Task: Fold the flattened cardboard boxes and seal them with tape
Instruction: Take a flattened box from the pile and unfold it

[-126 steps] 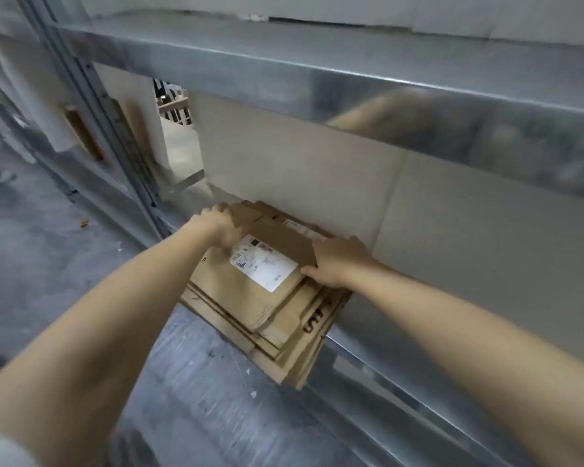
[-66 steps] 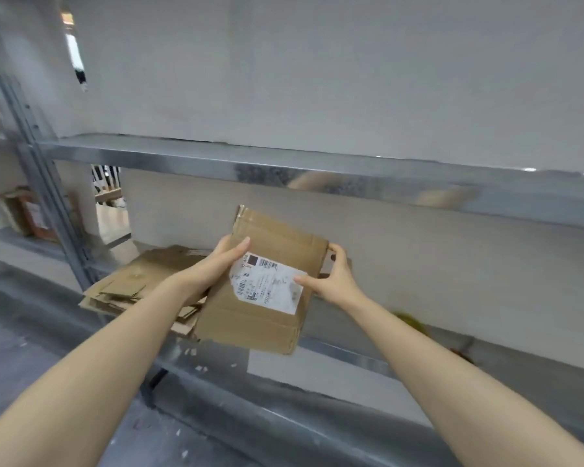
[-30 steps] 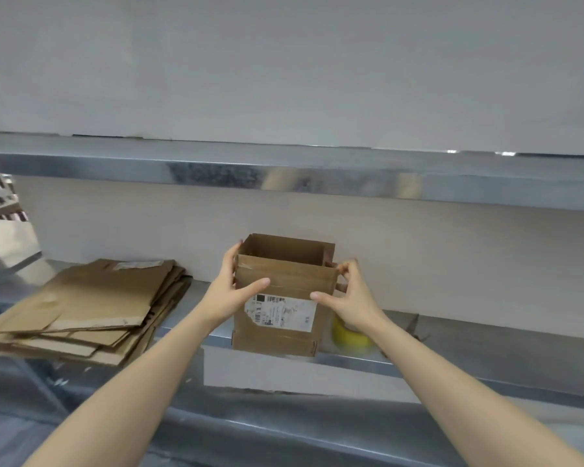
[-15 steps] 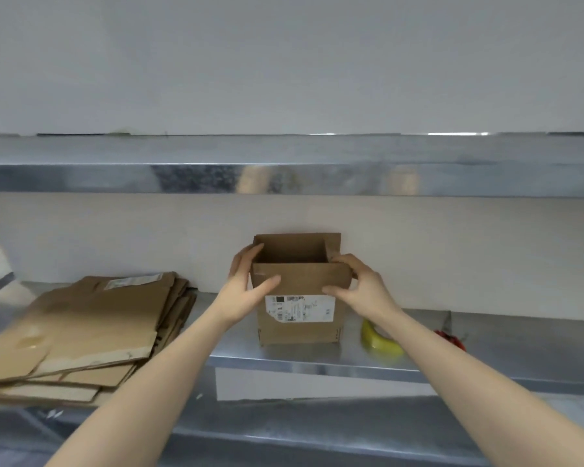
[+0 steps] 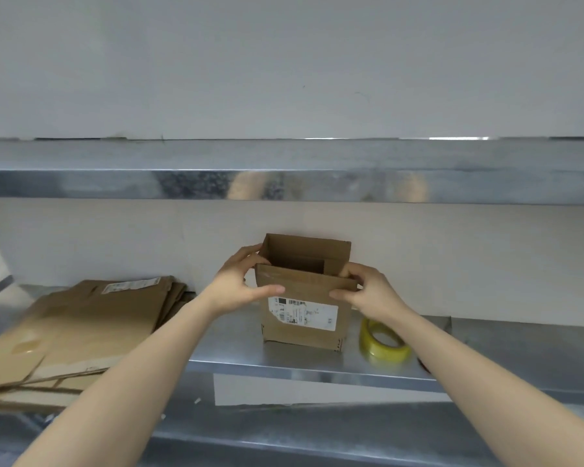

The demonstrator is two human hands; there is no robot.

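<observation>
A small brown cardboard box (image 5: 304, 328) with a white shipping label stands opened up on the metal shelf (image 5: 236, 348), its top flaps raised. My left hand (image 5: 241, 284) grips its upper left corner, thumb on the front flap and fingers round the side. My right hand (image 5: 364, 291) grips the upper right corner the same way. A roll of yellowish clear tape (image 5: 383, 342) lies on the shelf just right of the box. A stack of flattened cardboard boxes (image 5: 81, 328) lies at the left.
A second metal shelf (image 5: 284, 183) runs overhead, close above the box. A white wall backs the shelf. Something red (image 5: 423, 365) peeks out beside my right forearm. A lower shelf edge crosses the bottom.
I took one flattened box off the stack, carried it right, opened it into a tube and stood it on the shelf. Both hands now hold its top corners.
</observation>
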